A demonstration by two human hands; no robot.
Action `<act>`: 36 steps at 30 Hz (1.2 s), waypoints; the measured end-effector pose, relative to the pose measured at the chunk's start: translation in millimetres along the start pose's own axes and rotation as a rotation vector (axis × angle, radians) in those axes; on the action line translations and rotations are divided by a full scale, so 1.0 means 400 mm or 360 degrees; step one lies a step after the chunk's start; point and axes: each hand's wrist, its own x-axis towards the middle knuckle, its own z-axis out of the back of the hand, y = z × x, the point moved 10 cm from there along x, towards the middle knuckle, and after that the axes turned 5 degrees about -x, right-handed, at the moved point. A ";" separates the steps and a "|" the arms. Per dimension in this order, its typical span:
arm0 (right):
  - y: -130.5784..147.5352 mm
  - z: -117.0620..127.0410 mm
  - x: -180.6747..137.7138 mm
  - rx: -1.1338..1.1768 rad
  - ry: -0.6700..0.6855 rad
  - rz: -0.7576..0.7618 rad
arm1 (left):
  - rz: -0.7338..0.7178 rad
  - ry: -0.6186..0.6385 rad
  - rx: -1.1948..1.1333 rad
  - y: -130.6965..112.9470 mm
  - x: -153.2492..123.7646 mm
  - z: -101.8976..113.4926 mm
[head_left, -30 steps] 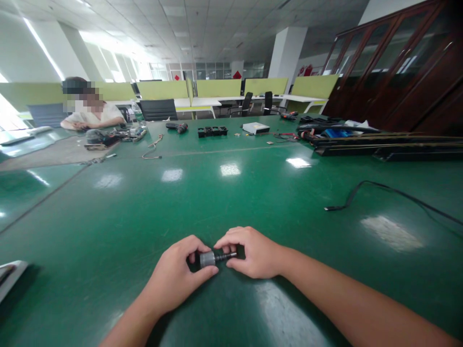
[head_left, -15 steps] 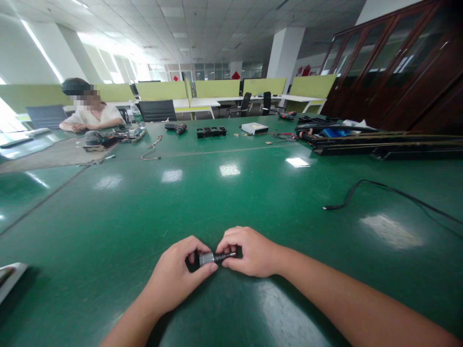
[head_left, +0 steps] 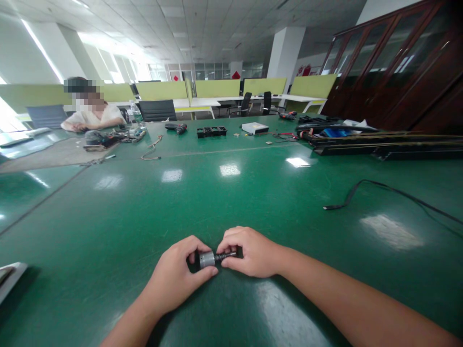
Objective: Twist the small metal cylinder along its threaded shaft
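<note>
A small silver metal cylinder with a dark ridged shaft point(head_left: 207, 260) lies sideways between my hands, low over the green table point(head_left: 202, 202). My left hand point(head_left: 181, 270) is curled round the silver body, thumb along its near side and fingers over the far side. Small dark holes show on that body. The fingers of my right hand point(head_left: 249, 253) pinch the dark shaft, whose thin metal tip points right toward the palm. Its exact kind does not show, and my fingers hide part of both ends.
A black cable point(head_left: 361, 183) crosses the table at right. At left is the corner of a white tray point(head_left: 12, 279). Farther back are a power drill point(head_left: 176, 128), a black module point(head_left: 211, 131), a silver box point(head_left: 254, 128) and long black rails point(head_left: 361, 144). Another person point(head_left: 90, 113) sits at far left.
The silver cylinder has turned slightly about its length, and small holes now show on it. Both hands stay in nearly the same place.
</note>
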 end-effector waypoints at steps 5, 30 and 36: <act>0.001 -0.003 -0.001 -0.0007 -0.0005 0.0022 | -0.0015 0.0006 0.0004 -0.002 -0.001 -0.001; 0.003 0.001 -0.001 -0.0079 -0.0046 0.0056 | 0.0025 0.0020 -0.0009 0.003 0.000 -0.002; 0.003 0.002 -0.004 -0.0056 -0.0052 0.0042 | 0.0014 0.0011 -0.0002 0.004 0.002 -0.004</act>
